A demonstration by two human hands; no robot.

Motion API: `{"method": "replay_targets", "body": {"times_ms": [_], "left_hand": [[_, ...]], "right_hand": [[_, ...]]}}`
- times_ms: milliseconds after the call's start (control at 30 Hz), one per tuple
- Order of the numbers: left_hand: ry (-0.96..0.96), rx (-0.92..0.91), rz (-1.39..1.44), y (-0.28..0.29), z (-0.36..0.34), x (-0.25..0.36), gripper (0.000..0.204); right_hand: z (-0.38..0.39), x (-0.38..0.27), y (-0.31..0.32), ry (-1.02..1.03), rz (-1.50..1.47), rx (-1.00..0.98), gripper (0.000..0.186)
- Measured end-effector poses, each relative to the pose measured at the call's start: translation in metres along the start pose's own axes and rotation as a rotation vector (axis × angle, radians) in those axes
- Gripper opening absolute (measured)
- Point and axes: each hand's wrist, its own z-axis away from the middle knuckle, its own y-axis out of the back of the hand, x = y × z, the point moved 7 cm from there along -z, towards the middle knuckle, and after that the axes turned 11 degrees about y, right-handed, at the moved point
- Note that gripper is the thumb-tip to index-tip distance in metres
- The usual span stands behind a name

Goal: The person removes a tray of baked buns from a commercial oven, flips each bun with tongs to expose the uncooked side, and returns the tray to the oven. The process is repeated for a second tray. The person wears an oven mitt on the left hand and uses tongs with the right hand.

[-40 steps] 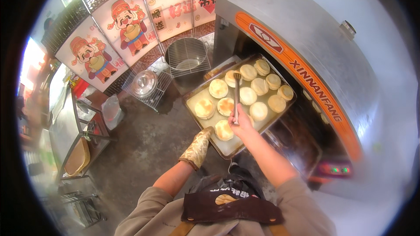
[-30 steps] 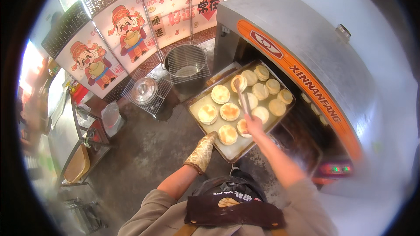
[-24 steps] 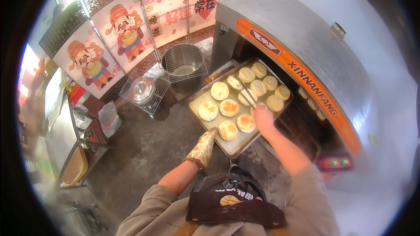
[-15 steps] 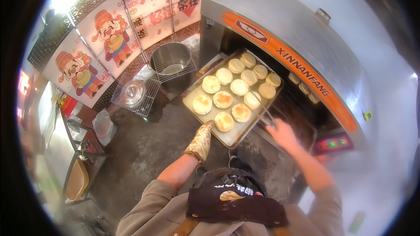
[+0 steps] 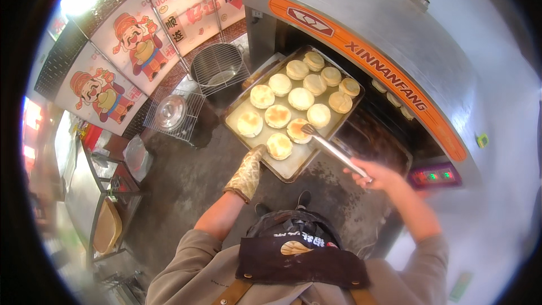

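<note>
My left hand, in a patterned oven mitt, grips the lower-left edge of a metal baking tray that holds several round flat pastries, some with browned tops. My right hand is closed round the handle of metal tongs, whose head rests at a browned pastry near the tray's lower-right edge. The tray sits at the mouth of a steel oven with an orange band across its front.
More pastries show inside the oven, beside a small lit control panel. At left stand a pot under a wire rack, a lidded container on another rack, a folding screen and a steel shelf unit.
My right hand and the tongs moved from the upper middle of the tray down to its right, the head ending on a browned lower pastry. The tongs-held pastry at upper middle was laid flat.
</note>
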Motion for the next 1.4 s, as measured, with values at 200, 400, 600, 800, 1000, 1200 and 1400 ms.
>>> {"method": "replay_targets", "body": {"times_ms": [200, 400, 600, 800, 1000, 1200, 1400], "left_hand": [[-0.008, 0.082, -0.013, -0.015, 0.008, 0.001, 0.054], [0.015, 0.217, 0.001, -0.039, 0.023, 0.003, 0.054], [-0.066, 0.266, -0.109, -0.023, -0.001, -0.001, 0.054], [-0.103, 0.198, -0.052, -0.023, 0.001, -0.002, 0.056], [-0.049, 0.079, 0.057, -0.022, 0.004, -0.006, 0.054], [-0.018, -0.082, 0.056, -0.012, -0.001, -0.004, 0.051], [0.063, -0.105, 0.002, 0.001, -0.014, -0.004, 0.049]], "right_hand": [[-0.057, -0.035, 0.043, 0.024, 0.13, -0.19, 0.052], [-0.118, -0.074, 0.025, 0.03, 0.145, -0.428, 0.052], [-0.167, -0.078, -0.009, 0.072, 0.3, -0.477, 0.049], [-0.138, -0.047, 0.0, 0.348, 0.757, -0.199, 0.052], [-0.073, -0.039, -0.017, 1.035, 1.727, 0.333, 0.043], [-0.033, 0.009, -0.035, 0.859, 1.816, 0.602, 0.051], [0.062, 0.059, -0.073, 0.558, 1.789, 0.731, 0.053]]}}
